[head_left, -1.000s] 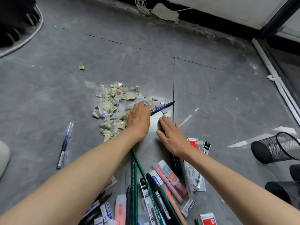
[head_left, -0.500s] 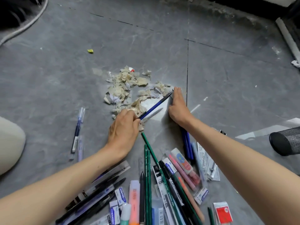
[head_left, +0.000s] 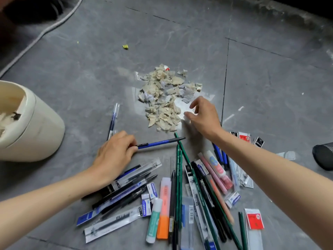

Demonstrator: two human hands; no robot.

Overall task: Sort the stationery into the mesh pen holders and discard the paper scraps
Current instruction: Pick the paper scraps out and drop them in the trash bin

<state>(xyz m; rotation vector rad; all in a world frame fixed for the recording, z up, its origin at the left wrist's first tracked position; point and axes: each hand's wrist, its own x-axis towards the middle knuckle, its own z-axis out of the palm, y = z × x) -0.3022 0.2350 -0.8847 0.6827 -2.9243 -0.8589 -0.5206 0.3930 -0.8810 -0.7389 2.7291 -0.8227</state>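
A pile of beige and white paper scraps lies on the grey floor ahead of me. My left hand grips the rear end of a blue pen, which lies flat, tip pointing right, below the pile. My right hand hovers at the pile's right edge with thumb and fingers bent and spread, nothing clearly between them. A heap of pens, pencils, erasers, glue sticks and packets spreads out near me. One black mesh pen holder lies at the right edge, partly cut off.
A cream bin stands at the left with scraps inside. A loose blue gel pen lies between the bin and the pile. A yellow scrap sits farther out. A white cable runs across the upper left.
My left hand has drawn the blue pen out of the scraps toward me. My right hand has lifted from the floor and curled over the pile's right edge. The bin has come into view.
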